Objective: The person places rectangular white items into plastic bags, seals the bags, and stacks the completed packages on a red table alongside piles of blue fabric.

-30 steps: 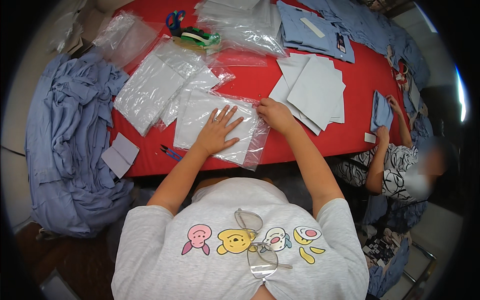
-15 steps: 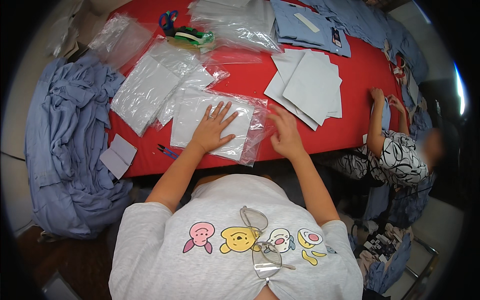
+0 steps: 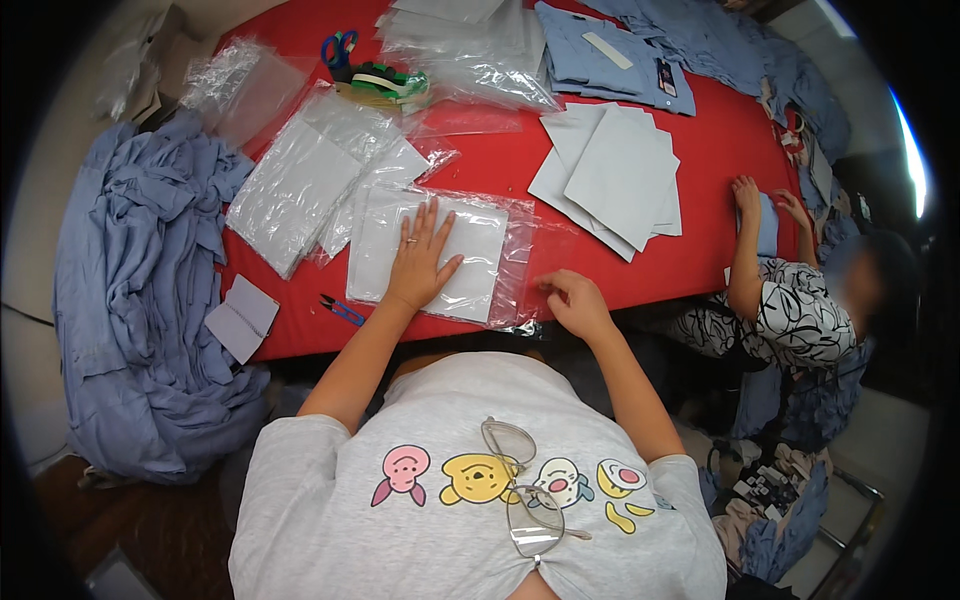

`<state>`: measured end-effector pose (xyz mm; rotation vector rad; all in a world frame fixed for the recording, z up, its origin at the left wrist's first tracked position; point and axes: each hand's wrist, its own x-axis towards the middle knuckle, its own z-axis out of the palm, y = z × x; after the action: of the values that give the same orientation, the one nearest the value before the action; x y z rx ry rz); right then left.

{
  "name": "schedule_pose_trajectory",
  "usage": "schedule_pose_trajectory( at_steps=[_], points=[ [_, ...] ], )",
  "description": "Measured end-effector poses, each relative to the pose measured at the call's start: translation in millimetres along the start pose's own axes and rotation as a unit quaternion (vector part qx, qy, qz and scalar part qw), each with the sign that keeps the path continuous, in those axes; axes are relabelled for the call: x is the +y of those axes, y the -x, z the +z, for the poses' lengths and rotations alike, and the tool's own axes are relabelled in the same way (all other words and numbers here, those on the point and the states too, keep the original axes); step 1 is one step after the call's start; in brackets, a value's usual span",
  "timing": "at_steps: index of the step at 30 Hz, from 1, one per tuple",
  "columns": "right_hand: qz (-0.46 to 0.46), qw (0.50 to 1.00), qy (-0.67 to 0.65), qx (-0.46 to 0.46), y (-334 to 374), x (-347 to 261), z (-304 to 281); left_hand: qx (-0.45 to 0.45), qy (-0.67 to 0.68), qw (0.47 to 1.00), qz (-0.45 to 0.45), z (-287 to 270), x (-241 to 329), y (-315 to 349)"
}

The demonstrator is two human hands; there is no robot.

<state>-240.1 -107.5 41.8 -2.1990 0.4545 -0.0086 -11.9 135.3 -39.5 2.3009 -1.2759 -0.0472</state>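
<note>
A white sheet in a clear plastic bag (image 3: pixel 475 265) lies flat at the near edge of the red table. My left hand (image 3: pixel 420 262) presses on it with the palm down and the fingers stretched out. Past the right end of the sheet, the bag's loose clear flap (image 3: pixel 517 260) spreads over the table. Just right of that flap is my right hand (image 3: pixel 578 303), its fingers loosely bent and apart, with nothing visible in them. Small blue thread snips (image 3: pixel 343 310) rest left of the bag.
Bagged white sheets (image 3: pixel 295 190) lie at the left, loose white sheets (image 3: pixel 622 178) at the right. Scissors (image 3: pixel 340 50), a tape dispenser (image 3: pixel 385 82) and clear bags (image 3: pixel 470 65) sit farther back. Blue garments (image 3: pixel 140 300) hang at the left. A co-worker (image 3: pixel 805 315) handles blue cloth at the right.
My right hand has drawn back toward me from over the bag's flap, and its fingers are more bent. My left hand stays flat on the bag, its fingers closer together.
</note>
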Motion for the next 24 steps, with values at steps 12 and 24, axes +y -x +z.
schedule_pose_trajectory(
  at_steps=[12, 24],
  points=[
    [0.291, 0.829, -0.469, 0.091, -85, -9, 64, 0.030, -0.092, 0.975, -0.198, -1, -9, 43],
    [0.168, 0.981, -0.055, 0.079, -52, 4, 16, 0.037, -0.104, 0.971, -0.214, 4, -9, 44]
  ],
)
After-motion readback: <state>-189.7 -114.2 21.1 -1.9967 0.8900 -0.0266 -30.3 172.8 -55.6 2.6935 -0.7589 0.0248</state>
